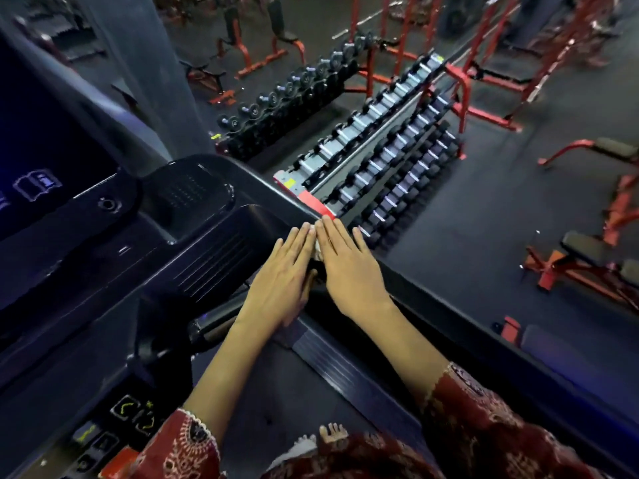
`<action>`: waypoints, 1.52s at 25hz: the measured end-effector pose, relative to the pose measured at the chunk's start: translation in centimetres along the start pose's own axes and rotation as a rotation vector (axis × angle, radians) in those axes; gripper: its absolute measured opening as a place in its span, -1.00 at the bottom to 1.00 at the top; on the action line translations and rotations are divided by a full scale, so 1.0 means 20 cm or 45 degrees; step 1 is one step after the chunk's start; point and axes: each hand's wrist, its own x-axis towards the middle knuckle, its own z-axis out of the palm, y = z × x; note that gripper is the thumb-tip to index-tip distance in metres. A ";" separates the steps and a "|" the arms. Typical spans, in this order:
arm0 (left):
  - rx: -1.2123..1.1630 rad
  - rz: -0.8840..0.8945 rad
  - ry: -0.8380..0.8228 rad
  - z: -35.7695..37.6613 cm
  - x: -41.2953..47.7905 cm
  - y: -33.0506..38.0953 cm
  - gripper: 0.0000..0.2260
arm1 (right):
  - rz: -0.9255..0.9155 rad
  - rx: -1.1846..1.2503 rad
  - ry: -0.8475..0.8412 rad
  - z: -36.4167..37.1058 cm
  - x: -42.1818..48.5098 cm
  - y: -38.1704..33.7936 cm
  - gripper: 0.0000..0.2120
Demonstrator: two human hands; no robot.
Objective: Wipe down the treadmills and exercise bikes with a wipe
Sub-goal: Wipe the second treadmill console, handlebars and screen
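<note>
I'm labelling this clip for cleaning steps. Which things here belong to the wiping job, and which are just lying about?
Job: left hand, right hand, pale wipe glimpsed between them, treadmill rail.
Lying about: dumbbell racks, weight benches.

Left hand (280,271) and right hand (349,267) flat on treadmill handrail (449,316), side by side. Console screen (52,150) left of handrail; dumbbell racks (380,150) behind it; weight bench (587,250) right.

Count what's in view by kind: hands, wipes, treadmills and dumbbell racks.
Hands: 2, left hand and right hand
Wipe: 1
Treadmill: 1
Dumbbell racks: 2
Total: 6
</note>
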 end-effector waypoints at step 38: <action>-0.318 0.832 -0.069 0.22 -0.07 0.94 -0.54 | 1.089 -0.208 0.597 0.10 -1.25 0.45 -0.61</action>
